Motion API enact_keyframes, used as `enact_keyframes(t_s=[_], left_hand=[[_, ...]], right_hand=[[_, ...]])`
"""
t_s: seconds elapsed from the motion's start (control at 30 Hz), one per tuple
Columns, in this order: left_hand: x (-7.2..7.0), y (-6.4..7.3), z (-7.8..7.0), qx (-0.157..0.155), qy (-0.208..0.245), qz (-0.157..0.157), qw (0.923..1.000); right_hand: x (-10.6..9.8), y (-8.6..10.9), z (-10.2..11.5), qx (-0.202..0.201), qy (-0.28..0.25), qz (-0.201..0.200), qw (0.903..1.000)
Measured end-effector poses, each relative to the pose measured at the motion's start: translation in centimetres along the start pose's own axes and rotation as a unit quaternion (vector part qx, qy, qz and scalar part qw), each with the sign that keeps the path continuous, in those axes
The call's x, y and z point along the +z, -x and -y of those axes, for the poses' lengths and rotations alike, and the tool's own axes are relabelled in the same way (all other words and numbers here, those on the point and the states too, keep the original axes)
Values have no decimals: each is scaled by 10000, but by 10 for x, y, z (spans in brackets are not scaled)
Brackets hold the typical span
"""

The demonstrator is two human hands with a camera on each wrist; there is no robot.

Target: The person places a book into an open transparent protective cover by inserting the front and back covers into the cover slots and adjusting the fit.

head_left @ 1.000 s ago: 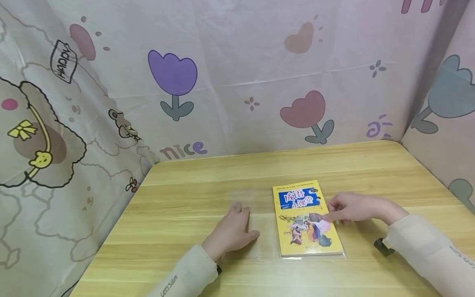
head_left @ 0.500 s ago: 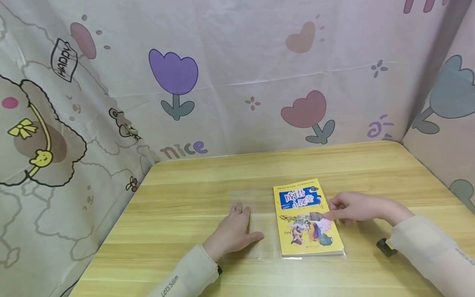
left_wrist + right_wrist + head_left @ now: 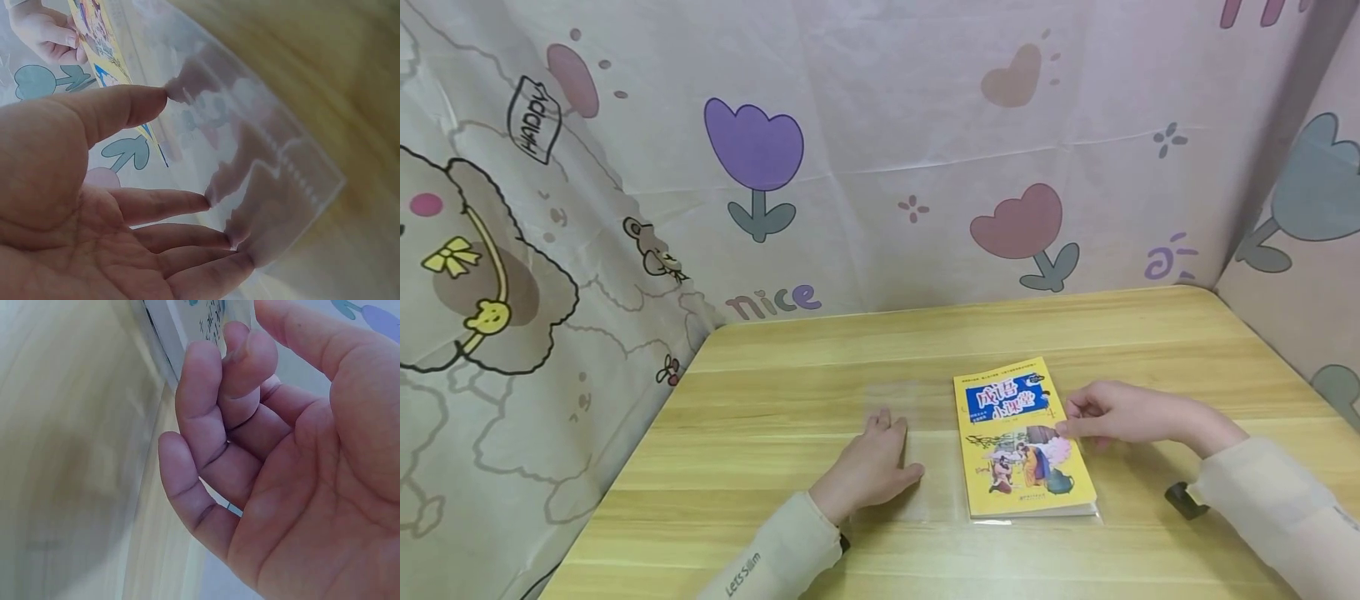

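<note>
Firstly, by the head view, the yellow book (image 3: 1026,471) lay on the right part of the wooden table (image 3: 760,400), well inside all visible edges and slightly askew to the far one. A clear film (image 3: 942,492) ran out from under it, showing past its near edge and leftward as far as my left hand (image 3: 868,467). That hand was spread, gripping nothing, fingertips on the film. A broad stretch of wood separated it from the table's left edge. My right hand (image 3: 1123,417) stood at the book's right edge, thumb and forefinger pinching the cover there, the other fingers bent. At the table's far edge hung a creased printed cloth (image 3: 865,100).

By the left wrist view, my fingers were extended and apart, thumb well away from them, tips pressing the film. The sheet was glossy and thin, reflected the fingers, and ended in a straight border with a pointed corner, near which ran a row of small ridges (image 3: 297,178).

By the right wrist view, my fingers were curled beside the book; dark lettering (image 3: 211,328) showed on a pale surface. The thumb tip was cut off by the frame.
</note>
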State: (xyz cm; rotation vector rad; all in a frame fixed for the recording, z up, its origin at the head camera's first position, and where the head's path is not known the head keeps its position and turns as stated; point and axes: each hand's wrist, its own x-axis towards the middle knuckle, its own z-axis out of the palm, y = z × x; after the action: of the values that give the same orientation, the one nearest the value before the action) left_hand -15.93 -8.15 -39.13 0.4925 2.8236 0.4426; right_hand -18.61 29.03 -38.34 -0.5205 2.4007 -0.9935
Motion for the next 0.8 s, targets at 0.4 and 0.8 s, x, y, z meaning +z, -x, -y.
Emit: enact_keyframes(t_s=[0.4, 0.8], left_hand=[[0, -2, 1, 21, -42, -22, 10000], [0, -1, 4, 140, 89, -78, 9998]], right_hand=[[1, -2, 3, -61, -114, -91, 9999], [-1, -3, 11, -293, -169, -473, 9983]])
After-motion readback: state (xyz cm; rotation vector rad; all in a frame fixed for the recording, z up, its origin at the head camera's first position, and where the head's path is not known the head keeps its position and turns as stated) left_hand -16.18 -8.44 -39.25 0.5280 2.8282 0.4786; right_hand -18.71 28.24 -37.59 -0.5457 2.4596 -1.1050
